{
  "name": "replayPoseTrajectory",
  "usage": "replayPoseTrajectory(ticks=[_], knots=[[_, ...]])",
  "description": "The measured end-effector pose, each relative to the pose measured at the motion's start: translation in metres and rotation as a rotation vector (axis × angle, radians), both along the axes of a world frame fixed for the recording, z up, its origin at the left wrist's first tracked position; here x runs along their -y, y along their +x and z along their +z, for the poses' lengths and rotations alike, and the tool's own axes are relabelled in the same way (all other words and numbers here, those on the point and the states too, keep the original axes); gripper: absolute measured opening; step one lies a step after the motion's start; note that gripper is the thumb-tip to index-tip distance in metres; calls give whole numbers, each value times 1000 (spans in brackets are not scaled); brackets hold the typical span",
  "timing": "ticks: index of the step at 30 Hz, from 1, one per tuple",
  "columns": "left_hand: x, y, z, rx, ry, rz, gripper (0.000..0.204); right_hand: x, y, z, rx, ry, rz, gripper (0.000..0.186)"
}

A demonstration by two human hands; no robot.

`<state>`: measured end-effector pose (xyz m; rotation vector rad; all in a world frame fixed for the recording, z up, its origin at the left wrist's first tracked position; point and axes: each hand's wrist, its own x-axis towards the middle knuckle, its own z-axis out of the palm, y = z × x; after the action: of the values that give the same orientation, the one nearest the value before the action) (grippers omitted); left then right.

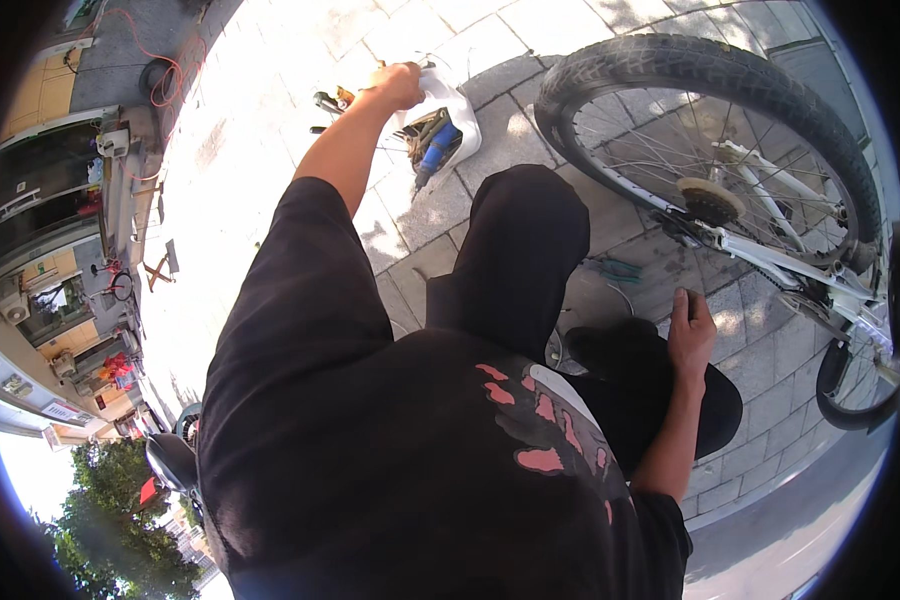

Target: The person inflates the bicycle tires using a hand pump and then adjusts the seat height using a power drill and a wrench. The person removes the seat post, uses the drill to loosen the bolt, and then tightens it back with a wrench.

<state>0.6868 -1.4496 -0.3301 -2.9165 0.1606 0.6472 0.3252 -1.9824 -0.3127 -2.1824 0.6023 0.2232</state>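
The white tub of tools sits on the paving ahead of you, left of centre. To your right is the bicycle, wheel toward you and its other end cut off by the rim of the view; it seems to stand, though the bent edge makes that unsure. Your left hand is at the tub's far edge; its fingertips are turned away, so I cannot tell whether they pinch anything. Steady the tub while you feel among its contents, and part the tools before drawing on any one, since they lie crossed and could snag. Your right hand rests near your knee, fingers folded inward; anything small inside them would be hidden. The blue tool leans out of the tub; smaller, the teal-handled tool lies in shadow, its kind hard to make out.
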Motion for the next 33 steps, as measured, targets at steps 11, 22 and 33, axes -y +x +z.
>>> replayPoseTrajectory(ticks=[11, 22, 33], knots=[[12, -181, -133, 54, -336, 262, 64, -10, -22, 11, -51, -117, -73, 33], [-48, -180, -250, 20, -517, 507, 54, -11, -85, -19, -173, -344, -23, 43], [-26, -339, -46, -314, -1653, 1248, 36, -24, -84, 0, 49, -209, -93, 43]])
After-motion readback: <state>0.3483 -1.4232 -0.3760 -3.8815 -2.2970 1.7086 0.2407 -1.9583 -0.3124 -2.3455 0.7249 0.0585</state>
